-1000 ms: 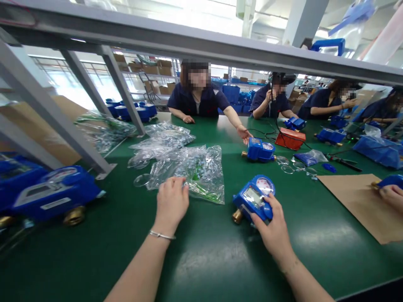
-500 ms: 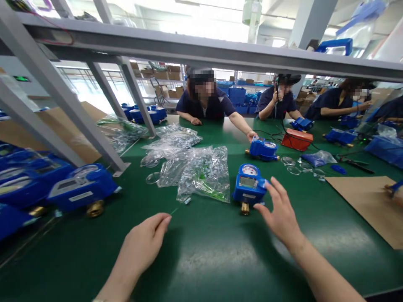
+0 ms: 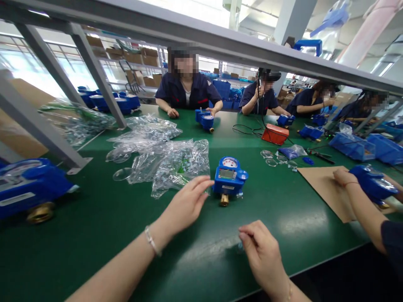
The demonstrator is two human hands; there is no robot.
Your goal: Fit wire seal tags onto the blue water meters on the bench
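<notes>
Here, hands [image 3: 189,204] open, empty.

meter [image 3: 229,176] on table [image 3: 94,218] | bags [image 3: 170,161] left | cardboard [image 3: 327,188] right

Green tabletop [image 3: 103,218]: blue meter [image 3: 229,177], clear plastic bags [image 3: 170,163], loose lenses [image 3: 270,158], cardboard sheet [image 3: 327,188], orange box [image 3: 275,134].

My right hand [image 3: 262,256] curls shut, so I cannot tell what small thing it pinches. The blue meter [image 3: 30,188] on my left is cut off by the edge. My left arm also runs off the bottom.
</notes>
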